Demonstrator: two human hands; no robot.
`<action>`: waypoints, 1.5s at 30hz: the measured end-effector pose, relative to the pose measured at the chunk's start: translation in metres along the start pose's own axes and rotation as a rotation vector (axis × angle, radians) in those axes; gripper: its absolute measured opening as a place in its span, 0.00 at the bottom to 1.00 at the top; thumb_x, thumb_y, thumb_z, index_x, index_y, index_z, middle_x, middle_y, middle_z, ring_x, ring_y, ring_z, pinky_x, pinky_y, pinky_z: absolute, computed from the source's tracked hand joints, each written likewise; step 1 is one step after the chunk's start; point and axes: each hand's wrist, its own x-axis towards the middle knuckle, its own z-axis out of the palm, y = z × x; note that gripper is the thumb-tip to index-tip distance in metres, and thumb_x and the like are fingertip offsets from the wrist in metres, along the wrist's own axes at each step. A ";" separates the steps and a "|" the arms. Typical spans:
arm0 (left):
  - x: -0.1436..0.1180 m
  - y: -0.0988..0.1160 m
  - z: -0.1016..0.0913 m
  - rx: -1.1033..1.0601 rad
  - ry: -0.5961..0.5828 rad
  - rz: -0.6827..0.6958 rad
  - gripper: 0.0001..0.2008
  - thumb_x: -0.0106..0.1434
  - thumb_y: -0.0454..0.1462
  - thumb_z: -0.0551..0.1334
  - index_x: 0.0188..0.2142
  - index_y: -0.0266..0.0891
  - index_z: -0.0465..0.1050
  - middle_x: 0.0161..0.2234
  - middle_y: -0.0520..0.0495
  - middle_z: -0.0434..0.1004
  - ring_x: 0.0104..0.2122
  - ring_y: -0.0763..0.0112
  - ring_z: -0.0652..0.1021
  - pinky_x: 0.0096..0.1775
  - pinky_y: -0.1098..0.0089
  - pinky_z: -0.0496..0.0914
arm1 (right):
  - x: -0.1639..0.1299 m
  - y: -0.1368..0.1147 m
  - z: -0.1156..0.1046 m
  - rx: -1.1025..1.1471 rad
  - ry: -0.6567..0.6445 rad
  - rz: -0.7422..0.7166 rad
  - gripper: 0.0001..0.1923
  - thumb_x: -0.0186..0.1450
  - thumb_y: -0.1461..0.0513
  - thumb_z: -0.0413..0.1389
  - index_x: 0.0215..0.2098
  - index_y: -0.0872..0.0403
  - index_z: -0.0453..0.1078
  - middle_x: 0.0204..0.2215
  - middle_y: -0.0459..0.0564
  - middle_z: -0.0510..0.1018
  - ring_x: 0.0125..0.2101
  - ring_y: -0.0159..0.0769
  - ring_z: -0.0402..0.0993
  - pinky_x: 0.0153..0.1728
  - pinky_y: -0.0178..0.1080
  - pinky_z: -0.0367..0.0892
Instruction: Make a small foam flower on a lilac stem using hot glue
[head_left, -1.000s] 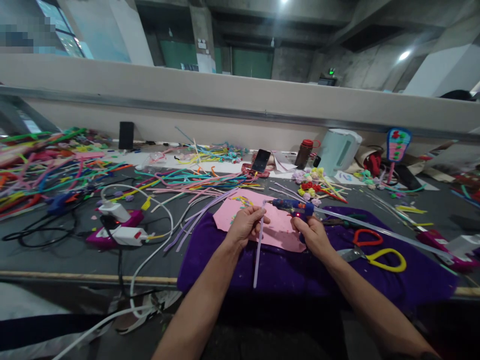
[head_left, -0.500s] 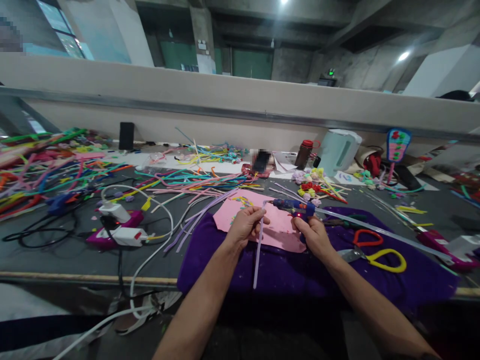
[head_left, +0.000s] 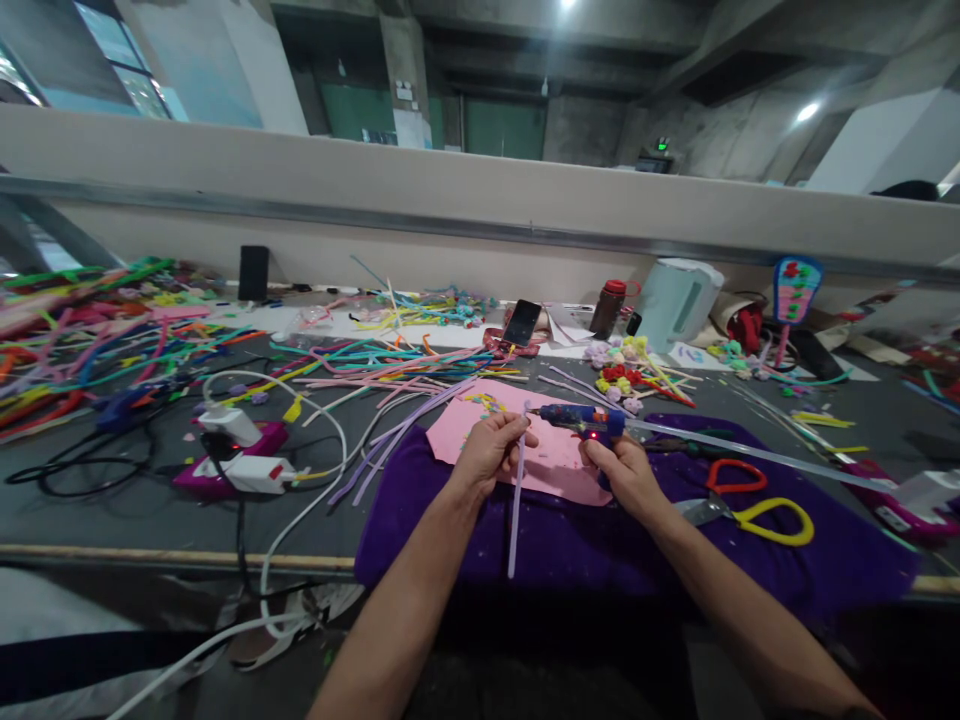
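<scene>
My left hand (head_left: 491,450) pinches a pale lilac pipe cleaner (head_left: 514,520) near its top, and the stick hangs down toward me over the purple cloth (head_left: 570,540). My right hand (head_left: 622,472) grips a blue hot glue gun (head_left: 581,418) with a red light on it. The gun's nozzle points left at the top of the pipe cleaner, almost touching it. A long clear glue stick (head_left: 750,457) runs out of the gun's back to the right. A pink foam sheet (head_left: 555,455) lies under both hands.
Scissors with a yellow and a red handle (head_left: 757,500) lie right of my right hand. A white power strip and cables (head_left: 240,450) sit at the left. Heaps of coloured pipe cleaners (head_left: 90,330) cover the far left. A phone (head_left: 522,322), a jar (head_left: 607,306) and a kettle (head_left: 679,300) stand at the back.
The glue gun has shifted slightly left, bringing its nozzle closer to the top of the pipe cleaner. My left hand has stayed in place.
</scene>
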 end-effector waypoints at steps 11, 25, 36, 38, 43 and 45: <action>-0.001 0.002 0.002 0.014 -0.010 -0.031 0.14 0.49 0.43 0.63 0.27 0.34 0.65 0.22 0.50 0.74 0.09 0.87 0.61 0.11 0.82 0.55 | 0.002 0.000 -0.002 -0.040 0.022 0.000 0.17 0.60 0.53 0.48 0.21 0.56 0.66 0.20 0.46 0.67 0.22 0.30 0.63 0.25 0.32 0.58; -0.002 0.002 0.002 0.008 -0.002 -0.045 0.14 0.49 0.43 0.63 0.27 0.35 0.65 0.21 0.51 0.74 0.09 0.86 0.61 0.11 0.82 0.55 | 0.001 -0.002 -0.002 -0.034 0.022 0.006 0.17 0.59 0.53 0.48 0.21 0.56 0.66 0.20 0.46 0.66 0.21 0.29 0.62 0.23 0.32 0.58; -0.002 0.003 0.001 0.016 -0.006 -0.053 0.14 0.48 0.43 0.64 0.28 0.35 0.65 0.21 0.50 0.74 0.09 0.86 0.62 0.11 0.81 0.56 | 0.002 -0.001 -0.001 0.022 0.032 0.053 0.17 0.60 0.52 0.48 0.23 0.56 0.67 0.19 0.45 0.65 0.20 0.29 0.62 0.22 0.32 0.58; -0.002 0.003 0.002 0.011 -0.002 -0.049 0.14 0.48 0.43 0.64 0.28 0.35 0.65 0.21 0.50 0.75 0.09 0.85 0.62 0.11 0.81 0.56 | 0.002 -0.001 -0.002 0.026 0.015 0.062 0.17 0.60 0.53 0.49 0.23 0.56 0.67 0.19 0.45 0.65 0.20 0.29 0.61 0.21 0.32 0.58; -0.002 0.003 0.002 0.001 -0.006 -0.047 0.14 0.48 0.43 0.64 0.27 0.35 0.65 0.21 0.50 0.74 0.09 0.86 0.62 0.11 0.81 0.56 | 0.002 -0.002 -0.002 0.038 0.034 0.048 0.17 0.60 0.53 0.49 0.22 0.57 0.67 0.20 0.45 0.66 0.21 0.29 0.62 0.23 0.32 0.58; -0.002 0.003 0.002 0.005 -0.005 -0.049 0.14 0.49 0.43 0.63 0.28 0.35 0.64 0.21 0.50 0.74 0.09 0.86 0.62 0.11 0.81 0.55 | 0.002 -0.002 -0.002 0.047 0.037 0.047 0.17 0.60 0.53 0.48 0.24 0.57 0.67 0.20 0.45 0.67 0.21 0.29 0.62 0.23 0.32 0.58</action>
